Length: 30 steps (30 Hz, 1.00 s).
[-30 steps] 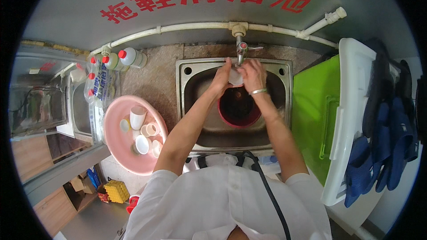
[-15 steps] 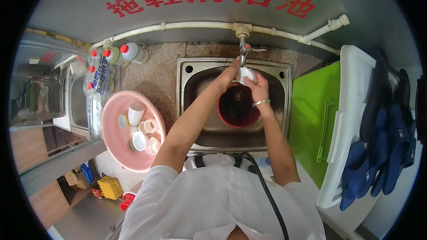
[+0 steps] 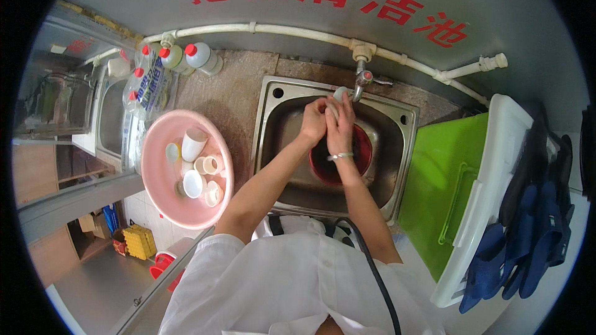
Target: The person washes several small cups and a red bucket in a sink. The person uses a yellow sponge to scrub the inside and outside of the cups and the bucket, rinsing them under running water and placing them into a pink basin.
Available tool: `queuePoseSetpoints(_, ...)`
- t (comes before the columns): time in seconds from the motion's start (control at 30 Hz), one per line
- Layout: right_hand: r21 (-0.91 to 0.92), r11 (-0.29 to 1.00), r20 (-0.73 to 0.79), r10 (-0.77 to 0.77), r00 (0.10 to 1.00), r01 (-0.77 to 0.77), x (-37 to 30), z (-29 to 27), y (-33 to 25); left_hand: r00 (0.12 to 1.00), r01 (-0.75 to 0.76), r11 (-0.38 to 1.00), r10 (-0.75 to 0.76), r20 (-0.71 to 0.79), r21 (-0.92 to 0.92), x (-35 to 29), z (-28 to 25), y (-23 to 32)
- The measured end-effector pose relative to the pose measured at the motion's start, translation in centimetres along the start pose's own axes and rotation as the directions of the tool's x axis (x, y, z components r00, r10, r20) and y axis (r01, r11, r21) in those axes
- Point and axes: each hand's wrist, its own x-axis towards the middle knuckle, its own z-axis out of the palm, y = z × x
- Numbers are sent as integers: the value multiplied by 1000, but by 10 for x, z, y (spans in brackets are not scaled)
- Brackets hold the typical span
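- Both hands meet just above the middle of the frame, over the steel sink (image 3: 273, 125), right under the tap (image 3: 359, 82).
- The left hand (image 3: 312, 121) is curled closed around the lower part of a small white cup (image 3: 339, 95); the fingers wrap it from the left.
- The right hand (image 3: 341, 129) presses against the same cup from the right, fingers bent over it (a bracelet (image 3: 340, 156) sits on that wrist). How much of the cup it actually grips I cannot tell, since the two hands overlap.
- The cup shows only at its top rim, just left of the tap's spout and touching both hands.
- Below the hands, inside the sink, sits a red bowl (image 3: 363, 154), partly hidden by the right forearm.
- Left of the sink, in the left-middle of the frame, a pink basin (image 3: 156, 185) rests on the counter and holds several more white cups (image 3: 194, 144), some upright, some on their sides.
- Upper left: clear bottles (image 3: 202, 57) with red caps stand in a cluster against the wall.
- Right of the sink lies a green board (image 3: 444, 174), and further right a white bin (image 3: 504, 149) with dark blue slippers (image 3: 546, 223) hung over its edge.
- A white pipe (image 3: 298, 31) runs along the wall above the tap.
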Motion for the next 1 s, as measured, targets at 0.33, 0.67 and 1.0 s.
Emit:
queuePoseSetpoints(0.33, 267, 492, 417, 716, 560, -828, 58, -2, 37, 991, 133, 975, -133, 10, -181, -24, -5, 3)
queuePoseSetpoints(0.67, 530, 732, -174, 588, 790, -428, 32, -2, 22, 924, 368, 692, -349, 160, -621, 3, 16, 0)
queuePoseSetpoints(1.0, 84, 906, 462, 334, 822, -415, 52, -38, 86, 908, -394, 575, 365, 206, 717, -63, -37, 36)
